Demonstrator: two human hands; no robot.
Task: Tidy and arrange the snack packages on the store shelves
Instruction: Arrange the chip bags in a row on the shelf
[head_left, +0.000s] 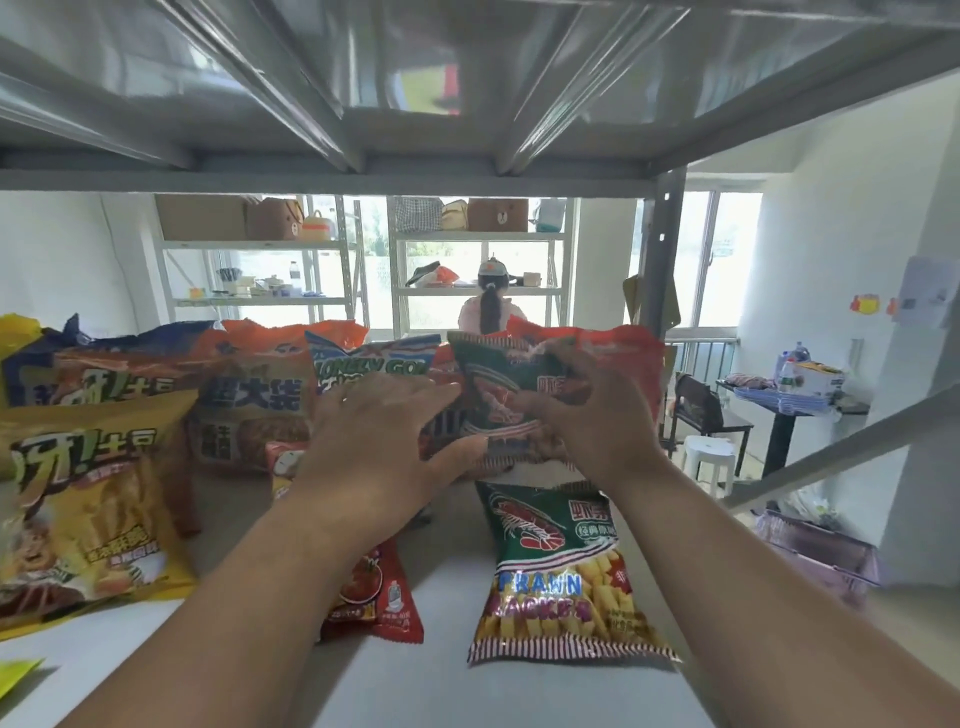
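Both forearms reach over the shelf (447, 691) toward an upright green prawn-cracker bag (511, 400) at the back. Right hand (597, 415) pinches its right edge — left hand (374, 436), fingers straight, touches its left side, equally near.

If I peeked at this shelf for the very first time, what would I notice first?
Two hands in the middle: the right hand grips an upright green prawn cracker bag, and the left hand reaches in open beside it. Another prawn cracker bag lies flat in front, and big yellow snack bags crowd the shelf's left side.
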